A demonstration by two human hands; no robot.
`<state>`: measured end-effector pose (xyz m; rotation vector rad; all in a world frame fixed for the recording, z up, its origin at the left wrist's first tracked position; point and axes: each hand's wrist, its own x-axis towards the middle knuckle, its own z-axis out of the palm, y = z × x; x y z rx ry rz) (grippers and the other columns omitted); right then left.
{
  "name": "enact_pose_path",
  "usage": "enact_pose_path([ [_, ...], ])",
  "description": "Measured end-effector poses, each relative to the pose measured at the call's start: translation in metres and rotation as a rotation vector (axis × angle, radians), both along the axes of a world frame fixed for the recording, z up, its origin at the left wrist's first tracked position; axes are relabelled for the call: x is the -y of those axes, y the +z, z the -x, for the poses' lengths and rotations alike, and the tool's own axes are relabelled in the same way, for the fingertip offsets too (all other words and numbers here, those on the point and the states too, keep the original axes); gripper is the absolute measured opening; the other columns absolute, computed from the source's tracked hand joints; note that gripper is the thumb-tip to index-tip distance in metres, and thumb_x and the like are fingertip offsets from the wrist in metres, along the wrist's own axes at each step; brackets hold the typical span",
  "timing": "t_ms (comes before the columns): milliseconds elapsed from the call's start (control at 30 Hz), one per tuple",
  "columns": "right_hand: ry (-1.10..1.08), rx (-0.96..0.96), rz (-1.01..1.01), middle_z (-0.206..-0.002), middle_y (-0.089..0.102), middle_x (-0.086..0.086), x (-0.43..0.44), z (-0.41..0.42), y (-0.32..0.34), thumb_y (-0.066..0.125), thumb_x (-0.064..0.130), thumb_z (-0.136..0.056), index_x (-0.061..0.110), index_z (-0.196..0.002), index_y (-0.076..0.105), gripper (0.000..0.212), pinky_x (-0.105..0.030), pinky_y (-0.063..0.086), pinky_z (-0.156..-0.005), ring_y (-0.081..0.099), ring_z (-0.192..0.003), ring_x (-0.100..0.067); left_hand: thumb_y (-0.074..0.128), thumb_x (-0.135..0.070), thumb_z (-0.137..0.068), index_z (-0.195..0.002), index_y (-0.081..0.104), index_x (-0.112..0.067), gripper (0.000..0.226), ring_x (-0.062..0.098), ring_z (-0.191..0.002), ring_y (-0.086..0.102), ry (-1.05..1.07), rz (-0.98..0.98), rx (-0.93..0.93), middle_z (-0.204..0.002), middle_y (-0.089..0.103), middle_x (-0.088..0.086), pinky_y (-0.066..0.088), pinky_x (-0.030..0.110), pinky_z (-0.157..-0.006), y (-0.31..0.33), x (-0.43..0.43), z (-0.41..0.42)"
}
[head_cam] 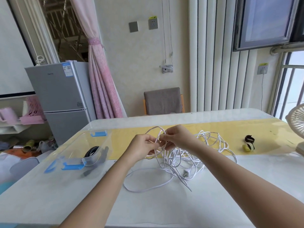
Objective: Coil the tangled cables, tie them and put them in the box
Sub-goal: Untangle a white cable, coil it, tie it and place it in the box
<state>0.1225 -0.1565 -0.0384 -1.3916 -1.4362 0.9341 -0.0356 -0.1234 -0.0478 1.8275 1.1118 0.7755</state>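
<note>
**Now working one loop free**

Pinching one raised loop of the white cable (181,158) in the curled fingers of the left hand (144,148), and nipping the same loop with the right hand (177,139) just beside it. Leaving the remaining tangle sprawling on the table (164,203) below and beyond both hands, with the plug (186,173) lying just short of the right hand. Judging it light, limp and springy, probably snagging if tugged; favouring a hold near the plug. Keeping the clear box (74,139), holding a black cable (92,151), left of the left hand; straps (249,143) well right.
</note>
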Motion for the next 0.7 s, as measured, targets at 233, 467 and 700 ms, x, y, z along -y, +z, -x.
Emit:
enact_pose_path([
  [233, -0.372, 0.346, 0.036, -0.061, 0.068, -0.009, -0.021, -0.050, 0.011, 0.046, 0.020, -0.097, 0.001, -0.069, 0.061, 0.037, -0.022, 0.051, -0.050, 0.063, -0.044, -0.014, 0.039, 0.002, -0.097, -0.087, 0.057, -0.005, 0.021, 0.014, -0.059, 0.067, -0.061, 0.151, 0.539, -0.063, 0.068, 0.002, 0.057, 0.025, -0.065, 0.048, -0.003, 0.017],
  [467, -0.275, 0.277, -0.301, -0.108, 0.064, -0.016, -0.011, -0.021, 0.047, 0.049, 0.025, -0.098, 0.006, -0.110, 0.063, 0.027, -0.034, 0.044, -0.088, 0.061, -0.099, -0.029, 0.032, 0.005, -0.099, -0.083, 0.047, -0.008, 0.025, 0.025, -0.078, 0.068, -0.052, 0.122, 0.672, -0.085, 0.065, 0.015, 0.057, 0.027, -0.066, 0.121, -0.015, -0.012],
  [700, 0.140, 0.203, -0.121, -0.075, 0.068, -0.005, -0.005, -0.016, 0.056, 0.064, 0.007, -0.088, 0.004, -0.089, 0.069, 0.006, -0.023, 0.052, -0.075, 0.064, -0.070, -0.013, 0.030, 0.005, -0.100, -0.075, 0.043, -0.007, 0.030, 0.025, -0.063, 0.069, -0.052, 0.196, 0.956, -0.067, 0.068, 0.016, 0.057, 0.028, -0.056, 0.181, -0.036, -0.015],
])
